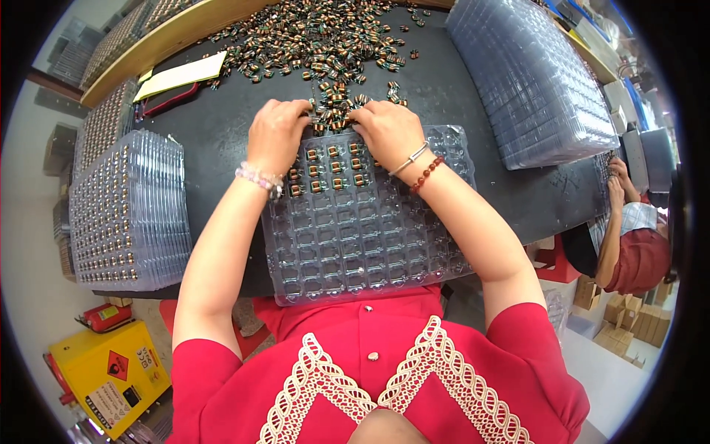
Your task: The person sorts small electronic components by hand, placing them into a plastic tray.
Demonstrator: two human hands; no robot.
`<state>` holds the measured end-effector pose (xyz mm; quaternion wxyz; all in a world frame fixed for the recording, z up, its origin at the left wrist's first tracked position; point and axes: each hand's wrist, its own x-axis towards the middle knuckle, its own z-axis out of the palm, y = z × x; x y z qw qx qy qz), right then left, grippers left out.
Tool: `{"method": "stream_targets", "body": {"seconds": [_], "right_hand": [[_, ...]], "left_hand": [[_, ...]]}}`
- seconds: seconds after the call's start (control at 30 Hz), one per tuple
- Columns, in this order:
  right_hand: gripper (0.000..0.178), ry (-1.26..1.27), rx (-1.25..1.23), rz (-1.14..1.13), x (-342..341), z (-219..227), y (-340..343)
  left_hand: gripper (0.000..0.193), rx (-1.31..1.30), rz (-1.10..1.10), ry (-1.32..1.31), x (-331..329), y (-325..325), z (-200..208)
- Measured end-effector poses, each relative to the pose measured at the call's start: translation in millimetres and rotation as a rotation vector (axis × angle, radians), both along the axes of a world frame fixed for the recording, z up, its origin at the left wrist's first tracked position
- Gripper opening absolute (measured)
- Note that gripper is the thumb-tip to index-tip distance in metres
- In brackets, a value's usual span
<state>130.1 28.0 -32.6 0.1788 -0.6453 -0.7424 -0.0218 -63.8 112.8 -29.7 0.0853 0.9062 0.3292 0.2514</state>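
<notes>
Head view showed the clear tray (333, 244) nearest, copper-wound coils (337, 166) seated in its far rows. At its far edge, the left hand (276, 132) and right hand (390, 132) had fingers bent close together against loose coils (334, 118); whether clamped on any couldn't be told. The right hand covered some cells. A filled tray stack (127, 214) hemmed the left, a clear stack (536, 81) the right. Beyond, yellow paper (181, 78) lay beside the coil heap (318, 37).
</notes>
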Motion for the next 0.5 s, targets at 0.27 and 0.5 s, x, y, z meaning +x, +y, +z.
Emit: {"method": "stream_targets", "body": {"seconds": [0.27, 0.5], "right_hand": [[0.016, 0.351, 0.045, -0.039, 20, -3, 2], [0.015, 0.703, 0.027, -0.113, 39, 19, -20]], "left_hand": [[0.027, -0.198, -0.288, -0.156, 34, -75, 7], [0.011, 0.018, -0.299, 0.095, 47, -95, 0]]}}
